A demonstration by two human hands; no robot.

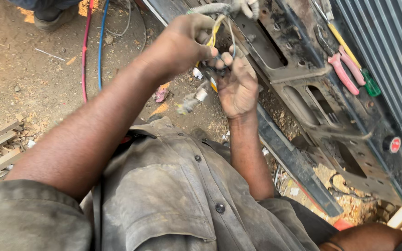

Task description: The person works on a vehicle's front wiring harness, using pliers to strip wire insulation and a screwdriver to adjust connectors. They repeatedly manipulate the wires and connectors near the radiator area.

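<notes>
Just what the fingertips grip is hard to make out: the left hand point(182, 44) is curled shut around thin yellow wires point(216, 29), and the right hand point(236, 83) pinches the same bundle just below it, knuckles touching. A small blurred connector point(192, 100) hangs beneath the hands. Under them lies bare dirt ground point(33, 69) with red and blue hoses point(93, 46). To the right, a rusty metal frame point(331, 116) carries pink-handled pliers point(347, 69).
</notes>
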